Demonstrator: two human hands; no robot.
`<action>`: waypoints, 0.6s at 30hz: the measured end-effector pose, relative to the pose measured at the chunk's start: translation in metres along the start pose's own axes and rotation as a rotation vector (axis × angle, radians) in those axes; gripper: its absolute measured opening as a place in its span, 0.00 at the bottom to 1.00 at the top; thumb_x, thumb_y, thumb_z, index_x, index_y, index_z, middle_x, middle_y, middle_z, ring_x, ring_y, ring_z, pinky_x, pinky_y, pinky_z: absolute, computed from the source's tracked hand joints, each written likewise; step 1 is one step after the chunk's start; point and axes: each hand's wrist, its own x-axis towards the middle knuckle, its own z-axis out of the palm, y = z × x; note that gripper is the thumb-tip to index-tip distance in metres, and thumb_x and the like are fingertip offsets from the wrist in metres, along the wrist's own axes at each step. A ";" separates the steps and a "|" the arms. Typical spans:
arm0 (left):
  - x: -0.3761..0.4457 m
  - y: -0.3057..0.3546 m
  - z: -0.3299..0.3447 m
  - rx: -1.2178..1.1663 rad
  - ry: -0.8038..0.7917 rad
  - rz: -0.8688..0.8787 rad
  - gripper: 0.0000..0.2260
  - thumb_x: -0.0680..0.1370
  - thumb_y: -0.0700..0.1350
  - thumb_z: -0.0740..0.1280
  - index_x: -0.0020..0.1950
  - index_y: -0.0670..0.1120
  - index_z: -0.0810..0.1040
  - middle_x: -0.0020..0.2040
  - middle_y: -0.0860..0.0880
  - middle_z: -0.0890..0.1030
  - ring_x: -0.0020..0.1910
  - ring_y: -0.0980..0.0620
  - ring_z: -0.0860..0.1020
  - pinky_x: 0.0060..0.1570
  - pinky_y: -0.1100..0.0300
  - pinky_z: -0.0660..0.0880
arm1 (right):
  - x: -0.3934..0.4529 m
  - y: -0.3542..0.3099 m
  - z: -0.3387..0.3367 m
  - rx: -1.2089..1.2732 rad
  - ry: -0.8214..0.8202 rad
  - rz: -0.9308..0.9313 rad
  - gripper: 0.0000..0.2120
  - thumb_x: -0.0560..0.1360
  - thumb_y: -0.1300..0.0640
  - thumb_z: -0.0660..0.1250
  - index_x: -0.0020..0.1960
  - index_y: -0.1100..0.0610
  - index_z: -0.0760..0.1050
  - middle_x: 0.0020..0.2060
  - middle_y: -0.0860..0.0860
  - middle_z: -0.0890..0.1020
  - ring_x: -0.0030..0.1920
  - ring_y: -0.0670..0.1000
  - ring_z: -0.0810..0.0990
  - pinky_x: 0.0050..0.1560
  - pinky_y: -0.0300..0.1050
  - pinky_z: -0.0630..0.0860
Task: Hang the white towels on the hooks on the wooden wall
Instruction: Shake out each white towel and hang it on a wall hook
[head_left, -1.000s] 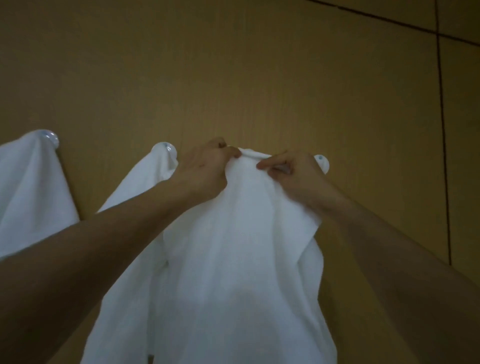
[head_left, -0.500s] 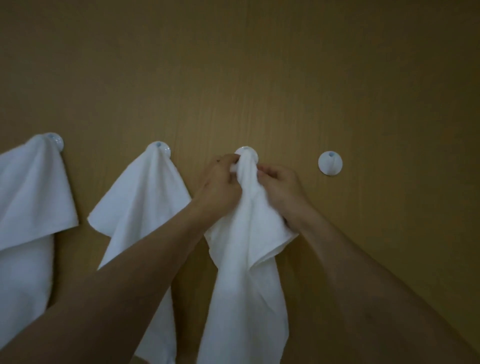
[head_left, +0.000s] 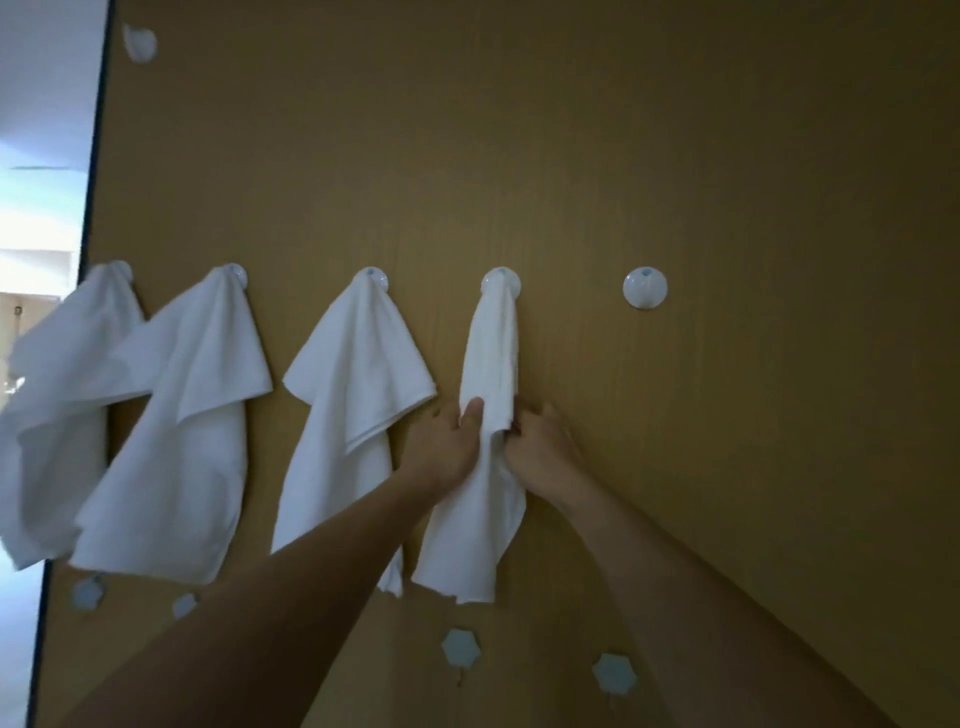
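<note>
Several white towels hang from round white hooks on the wooden wall (head_left: 675, 156). The rightmost hung towel (head_left: 491, 364) drops from a hook (head_left: 500, 280) as a narrow bunched strip. My left hand (head_left: 447, 447) grips its left side at mid-height, thumb on the front of the cloth. My right hand (head_left: 537, 447) pinches its right edge at the same height. Three more towels hang to the left, the nearest one (head_left: 358, 374) beside my left wrist. One bare hook (head_left: 644, 289) sits to the right.
Small hexagonal white hooks (head_left: 459, 647) run along a lower row, another (head_left: 614, 673) further right. One more white hook (head_left: 139, 42) sits high at the upper left. The wall's left edge (head_left: 88, 260) borders a bright room.
Both hands have slid from the hook down to the towel's middle. The towel now hangs by itself from the hook. The view has pulled back, showing more towels and the lower hooks.
</note>
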 end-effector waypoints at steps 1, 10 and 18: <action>-0.012 -0.004 0.000 0.000 -0.010 -0.013 0.27 0.83 0.60 0.49 0.71 0.44 0.72 0.70 0.41 0.74 0.68 0.43 0.72 0.65 0.53 0.66 | -0.007 0.003 0.002 0.001 -0.021 -0.003 0.24 0.81 0.46 0.53 0.75 0.49 0.65 0.73 0.56 0.64 0.69 0.60 0.69 0.66 0.53 0.70; -0.080 -0.019 -0.028 0.293 -0.121 0.035 0.22 0.83 0.56 0.56 0.69 0.43 0.73 0.65 0.41 0.77 0.64 0.42 0.73 0.64 0.49 0.70 | -0.083 0.017 0.027 0.158 -0.246 0.041 0.20 0.75 0.57 0.60 0.67 0.57 0.73 0.53 0.52 0.80 0.50 0.53 0.80 0.52 0.51 0.80; -0.147 -0.052 -0.074 0.461 -0.209 0.096 0.26 0.81 0.58 0.59 0.76 0.46 0.65 0.73 0.42 0.70 0.70 0.43 0.69 0.67 0.50 0.66 | -0.160 -0.013 0.057 0.141 -0.300 0.077 0.22 0.77 0.53 0.64 0.70 0.53 0.71 0.62 0.51 0.78 0.56 0.52 0.79 0.53 0.45 0.78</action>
